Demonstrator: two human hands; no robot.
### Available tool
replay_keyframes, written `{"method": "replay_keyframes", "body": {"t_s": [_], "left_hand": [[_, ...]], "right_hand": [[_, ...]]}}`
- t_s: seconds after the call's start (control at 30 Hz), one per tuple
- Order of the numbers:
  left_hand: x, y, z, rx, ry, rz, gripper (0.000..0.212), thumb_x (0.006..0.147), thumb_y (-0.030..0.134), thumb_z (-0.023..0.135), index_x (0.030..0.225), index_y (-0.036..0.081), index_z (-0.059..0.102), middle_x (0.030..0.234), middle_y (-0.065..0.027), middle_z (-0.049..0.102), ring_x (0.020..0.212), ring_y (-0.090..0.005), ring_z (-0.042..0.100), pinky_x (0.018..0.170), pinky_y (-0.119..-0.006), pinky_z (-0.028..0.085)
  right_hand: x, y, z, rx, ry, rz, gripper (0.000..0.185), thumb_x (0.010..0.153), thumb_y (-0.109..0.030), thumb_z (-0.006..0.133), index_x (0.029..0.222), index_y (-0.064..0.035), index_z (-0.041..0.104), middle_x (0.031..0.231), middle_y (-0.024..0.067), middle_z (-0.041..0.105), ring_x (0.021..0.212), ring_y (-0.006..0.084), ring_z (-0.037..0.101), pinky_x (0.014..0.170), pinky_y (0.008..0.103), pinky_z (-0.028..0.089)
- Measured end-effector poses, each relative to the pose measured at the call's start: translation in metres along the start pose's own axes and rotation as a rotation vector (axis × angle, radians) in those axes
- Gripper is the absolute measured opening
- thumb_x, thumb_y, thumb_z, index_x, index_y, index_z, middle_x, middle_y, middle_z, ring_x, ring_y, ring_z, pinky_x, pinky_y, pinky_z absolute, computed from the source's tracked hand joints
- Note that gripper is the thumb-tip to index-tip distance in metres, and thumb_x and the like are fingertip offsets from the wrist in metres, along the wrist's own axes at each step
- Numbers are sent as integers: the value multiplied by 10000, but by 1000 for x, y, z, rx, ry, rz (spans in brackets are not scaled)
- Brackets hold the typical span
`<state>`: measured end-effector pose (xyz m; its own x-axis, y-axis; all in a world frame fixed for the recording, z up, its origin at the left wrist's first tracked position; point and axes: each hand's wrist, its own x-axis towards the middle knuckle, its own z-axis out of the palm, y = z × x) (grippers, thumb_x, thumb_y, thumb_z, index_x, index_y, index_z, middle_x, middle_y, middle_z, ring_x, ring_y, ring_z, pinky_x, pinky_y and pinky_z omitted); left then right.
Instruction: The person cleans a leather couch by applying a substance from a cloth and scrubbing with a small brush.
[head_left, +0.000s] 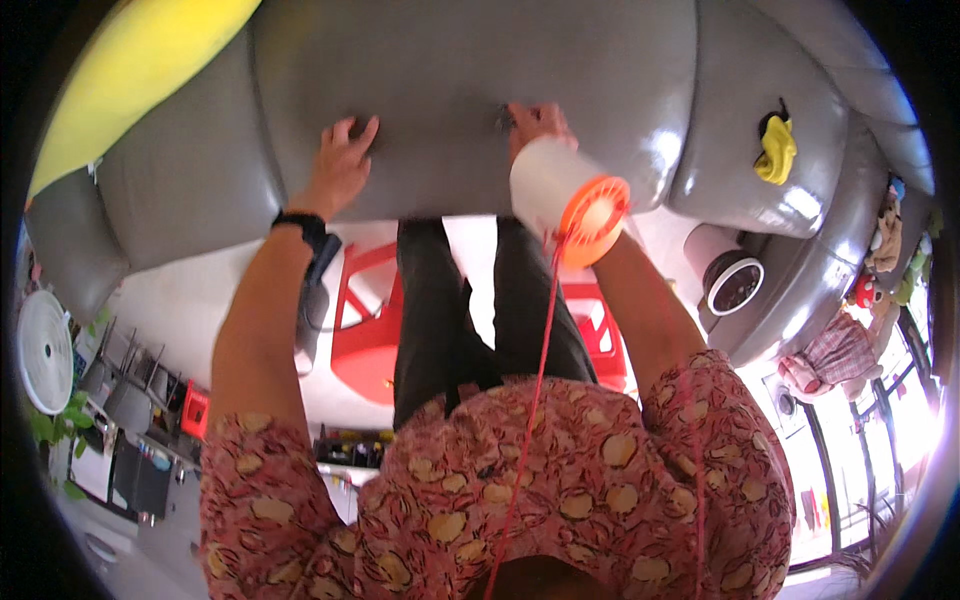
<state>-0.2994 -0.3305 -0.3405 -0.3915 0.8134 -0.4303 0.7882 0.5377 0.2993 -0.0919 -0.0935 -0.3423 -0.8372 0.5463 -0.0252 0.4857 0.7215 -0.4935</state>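
My left hand (341, 161) rests on the seat of a grey leather-like sofa (450, 67), its fingers spread and nothing plainly in them. A black band (304, 223) circles that wrist, with a dark device (324, 255) beside it. Farther right, my right hand (536, 127) touches the same seat cushion with bent fingers. A small dark patch (504, 118) lies by its fingertips, too blurred to name. A white cylinder with an orange ribbed end (596, 221) hangs on a red cord (536, 390) in front of my right wrist and hides part of it.
A large yellow object (142, 75) covers the sofa's left part. Yellow-and-black cloth (776, 150) lies on the right cushion. Below it stands a pale bin (709, 251) with a dark liner. A red plastic stool (367, 356) is behind my legs. Plush toys (832, 349) sit far right.
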Motion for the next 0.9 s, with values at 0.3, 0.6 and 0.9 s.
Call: {"method": "replay_keyframes", "body": {"t_s": [0.3, 0.6, 0.9], "left_hand": [[23, -16, -30, -118, -110, 230, 505, 799, 80, 606, 1289, 158, 511, 1186, -159, 452, 1100, -329, 472, 880, -378, 469], [68, 11, -30, 188, 236, 619, 574, 859, 273, 578, 1359, 67, 383, 1397, -137, 348, 1289, -317, 336, 1074, -582, 184], [86, 12, -4, 229, 240, 733, 696, 867, 424, 525, 1394, 31, 298, 1451, -180, 266, 1362, -374, 204, 1096, -588, 114]], "right_hand": [[-9, -56, 27, 94, 65, -118, 329, 716, -104, 619, 1044, -117, 636, 907, 112, 535, 834, 280, 578, 647, 368, 532], [-24, -25, -6, 1, 266, 282, 327, 718, -65, 614, 1039, -120, 636, 937, 102, 549, 843, 283, 581, 663, 376, 515], [2, -40, 28, -40, 76, -270, 280, 699, -164, 637, 969, -91, 626, 932, 91, 519, 889, 248, 545, 678, 363, 506]]}}
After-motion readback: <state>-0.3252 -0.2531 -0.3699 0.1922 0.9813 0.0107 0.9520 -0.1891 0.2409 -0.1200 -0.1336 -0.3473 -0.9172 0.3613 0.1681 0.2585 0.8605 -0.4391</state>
